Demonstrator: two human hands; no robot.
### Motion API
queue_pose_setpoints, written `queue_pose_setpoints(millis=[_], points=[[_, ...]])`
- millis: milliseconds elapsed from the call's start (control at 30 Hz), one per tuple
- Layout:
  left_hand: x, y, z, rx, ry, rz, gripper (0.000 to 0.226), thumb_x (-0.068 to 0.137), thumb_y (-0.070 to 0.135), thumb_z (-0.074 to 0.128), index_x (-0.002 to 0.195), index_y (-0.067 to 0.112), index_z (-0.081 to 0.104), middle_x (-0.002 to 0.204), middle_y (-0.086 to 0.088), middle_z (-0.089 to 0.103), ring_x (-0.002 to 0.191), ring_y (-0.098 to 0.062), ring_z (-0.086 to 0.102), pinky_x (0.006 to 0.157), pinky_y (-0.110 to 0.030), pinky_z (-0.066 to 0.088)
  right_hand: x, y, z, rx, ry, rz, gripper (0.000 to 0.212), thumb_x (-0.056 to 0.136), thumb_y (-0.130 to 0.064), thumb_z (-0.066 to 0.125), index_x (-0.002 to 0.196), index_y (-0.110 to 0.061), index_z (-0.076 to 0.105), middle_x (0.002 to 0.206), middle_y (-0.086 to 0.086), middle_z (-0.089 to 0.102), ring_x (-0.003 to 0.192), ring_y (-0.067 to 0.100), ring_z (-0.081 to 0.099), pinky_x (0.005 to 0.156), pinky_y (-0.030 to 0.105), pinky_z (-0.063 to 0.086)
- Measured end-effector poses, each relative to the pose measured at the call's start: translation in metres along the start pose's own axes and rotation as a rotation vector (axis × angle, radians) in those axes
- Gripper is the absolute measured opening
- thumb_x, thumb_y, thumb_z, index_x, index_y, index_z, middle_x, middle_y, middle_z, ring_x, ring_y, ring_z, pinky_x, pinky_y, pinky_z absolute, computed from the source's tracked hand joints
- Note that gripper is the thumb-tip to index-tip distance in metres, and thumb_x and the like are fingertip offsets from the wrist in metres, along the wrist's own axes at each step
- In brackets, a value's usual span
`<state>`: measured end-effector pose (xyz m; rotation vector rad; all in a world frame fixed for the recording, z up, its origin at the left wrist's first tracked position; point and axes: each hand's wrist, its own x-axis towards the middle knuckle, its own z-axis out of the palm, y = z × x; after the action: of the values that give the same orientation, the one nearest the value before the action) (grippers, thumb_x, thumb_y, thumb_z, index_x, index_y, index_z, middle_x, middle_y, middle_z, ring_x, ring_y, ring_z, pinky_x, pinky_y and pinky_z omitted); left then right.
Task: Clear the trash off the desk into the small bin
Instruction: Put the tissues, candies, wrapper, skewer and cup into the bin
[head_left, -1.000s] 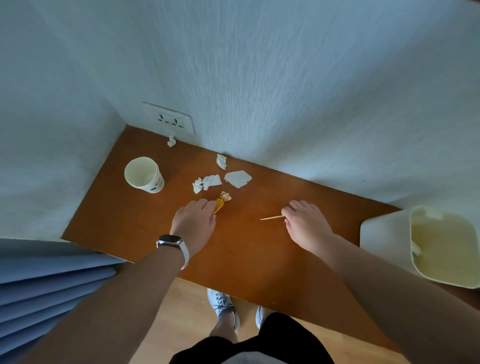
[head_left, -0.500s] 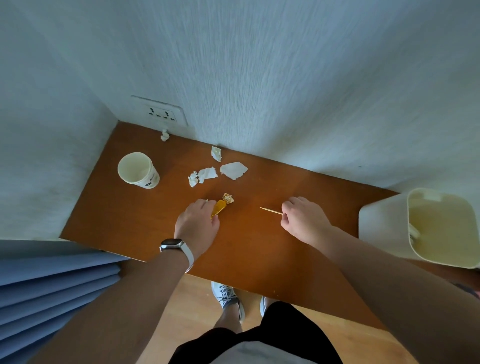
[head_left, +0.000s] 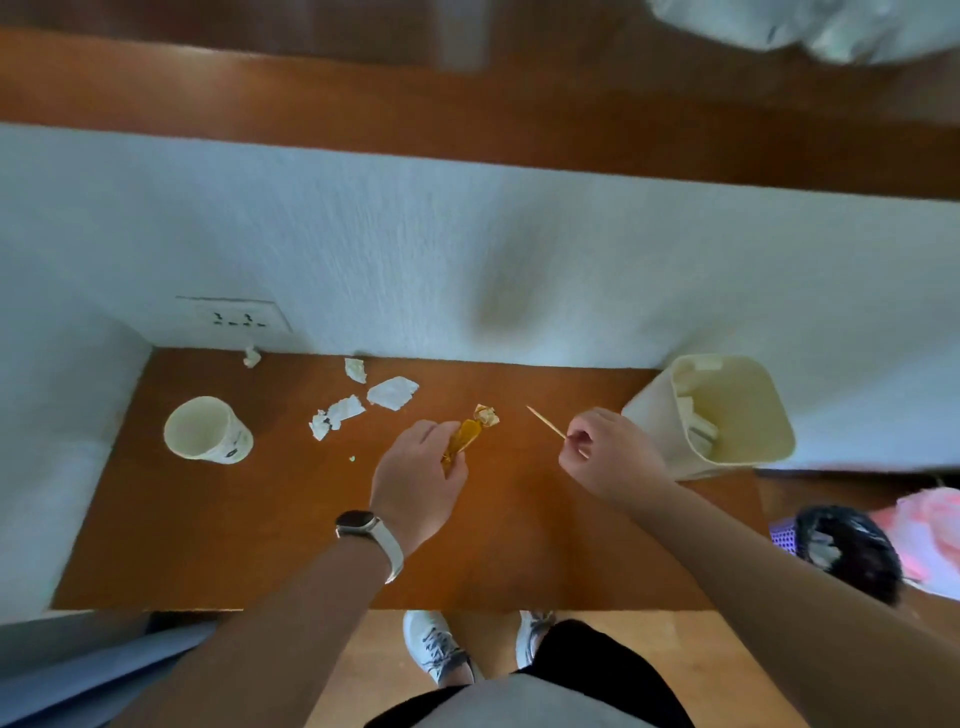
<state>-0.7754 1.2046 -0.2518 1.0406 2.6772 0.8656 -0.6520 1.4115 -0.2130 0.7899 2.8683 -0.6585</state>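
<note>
My left hand (head_left: 421, 478) is shut on a golden candy wrapper (head_left: 467, 435), whose crumpled end sticks out above the brown desk (head_left: 260, 545). My right hand (head_left: 610, 454) pinches a thin wooden stick (head_left: 545, 423) that points up and to the left. The small cream bin (head_left: 748, 452) stands on the desk's right end, just right of my right hand, with some trash inside. Several white paper scraps (head_left: 392, 392) lie near the wall, one small scrap (head_left: 252, 357) under the socket. A paper cup (head_left: 205, 428) stands at the left.
White walls close the desk at the back and left, with a socket plate (head_left: 234, 317) on the back wall. A dark basket (head_left: 847, 551) and a pink thing (head_left: 930, 535) sit past the desk's right edge. My shoes (head_left: 436, 649) show below the front edge.
Both hands have lifted off the desk, the left with the golden wrapper, the right with the stick. The camera has tilted up, so more wall and a shelf above show.
</note>
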Motion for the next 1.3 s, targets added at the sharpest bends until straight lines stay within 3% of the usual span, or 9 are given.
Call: queue_pose_setpoints(millis=[233,400,500,633,733,867,1100,1300], points=[[0.025,0.080,0.003,-0.018,-0.041,0.171,0.034,0.093,0.029,0.059,0.124,0.019,0.061,0.103,0.007,0.062,0.086,-0.008,0.052,0.071,-0.021,0.046,-0.031,0.039,-0.055,0.183,0.174,0.159,0.004,0.087,-0.024,0.063,0.086,-0.023,0.060,0.080,-0.013,0.058,0.072,0.007,0.057,0.067,0.026,0.053],[0.041,0.140,0.017,-0.006,-0.086,0.230,0.035,0.093,0.033,0.054,0.127,0.024,0.057,0.108,0.009,0.060,0.091,-0.007,0.052,0.077,-0.021,0.043,-0.039,0.079,-0.096,0.298,0.343,0.206,0.006,0.086,-0.021,0.063,0.082,-0.021,0.059,0.074,-0.013,0.058,0.067,0.004,0.054,0.055,0.018,0.036],[0.053,0.178,0.031,-0.002,-0.113,0.251,0.037,0.093,0.033,0.053,0.129,0.025,0.056,0.110,0.009,0.060,0.098,-0.010,0.053,0.081,-0.022,0.042,-0.042,0.106,-0.112,0.355,0.413,0.211,0.008,0.085,-0.018,0.064,0.080,-0.020,0.058,0.074,-0.009,0.057,0.067,0.004,0.053,0.055,0.017,0.035],[0.066,0.220,0.052,0.005,-0.150,0.237,0.036,0.092,0.033,0.054,0.126,0.025,0.059,0.110,0.009,0.061,0.099,-0.012,0.054,0.080,-0.023,0.043,-0.042,0.142,-0.118,0.407,0.410,0.239,0.006,0.087,-0.020,0.062,0.083,-0.016,0.059,0.076,-0.004,0.058,0.069,0.011,0.055,0.058,0.023,0.043],[0.071,0.240,0.067,0.063,-0.158,0.246,0.027,0.091,0.033,0.056,0.113,0.022,0.066,0.106,0.006,0.062,0.097,-0.016,0.057,0.081,-0.031,0.048,-0.038,0.162,-0.116,0.400,0.331,0.224,0.008,0.088,-0.024,0.061,0.084,-0.018,0.059,0.077,-0.005,0.059,0.070,0.010,0.056,0.062,0.029,0.050],[0.073,0.251,0.081,0.135,-0.181,0.252,0.024,0.090,0.035,0.058,0.110,0.023,0.067,0.104,0.006,0.063,0.094,-0.015,0.055,0.080,-0.028,0.044,-0.032,0.176,-0.114,0.361,0.209,0.128,0.009,0.088,-0.023,0.058,0.081,-0.019,0.057,0.076,-0.005,0.055,0.069,0.010,0.053,0.063,0.029,0.047],[0.064,0.255,0.081,0.175,-0.142,0.171,0.032,0.094,0.034,0.056,0.122,0.021,0.063,0.123,0.001,0.064,0.114,-0.018,0.055,0.094,-0.030,0.043,-0.026,0.187,-0.109,0.221,0.157,-0.078,0.009,0.089,-0.029,0.055,0.087,-0.021,0.059,0.084,-0.010,0.054,0.077,0.008,0.048,0.065,0.014,0.038],[0.049,0.230,0.058,0.224,-0.083,0.096,0.039,0.094,0.036,0.058,0.130,0.021,0.056,0.133,0.002,0.058,0.124,-0.018,0.051,0.101,-0.030,0.035,-0.013,0.173,-0.109,0.002,0.106,-0.397,0.030,0.093,-0.037,0.049,0.111,-0.017,0.062,0.111,-0.003,0.063,0.099,0.017,0.055,0.086,0.033,0.048]])
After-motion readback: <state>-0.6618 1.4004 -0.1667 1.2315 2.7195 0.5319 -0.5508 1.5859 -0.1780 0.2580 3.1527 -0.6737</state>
